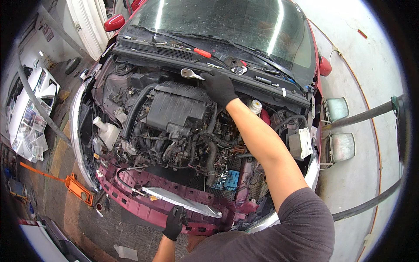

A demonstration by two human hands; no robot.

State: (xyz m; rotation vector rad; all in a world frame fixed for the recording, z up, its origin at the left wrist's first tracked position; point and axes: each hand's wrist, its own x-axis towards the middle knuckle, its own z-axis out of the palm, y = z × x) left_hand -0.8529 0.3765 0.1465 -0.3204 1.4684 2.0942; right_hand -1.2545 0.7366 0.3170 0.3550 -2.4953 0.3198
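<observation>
My right hand (219,88), in a black glove, is closed on a silver ratchet (189,74) above the back of the engine, just in front of the cowl (146,58). The black engine cover (170,111) lies left of that arm. My gloved left hand (176,220) is low in front of the car, its fingers curled round something I cannot make out, just below a silver radiator-like panel (179,201) that lies along the maroon front crossmember (118,190). Along the cowl and windshield base are tools, among them a red-handled tool (202,53) and several sockets (263,80).
A white bumper (30,113) stands at the left, with a tire (72,65) and an orange floor jack (78,190) nearby. Black lift arms (349,120) reach in from the right beside pale folding chairs (342,146). A white reservoir (104,133) sits at the engine bay's left.
</observation>
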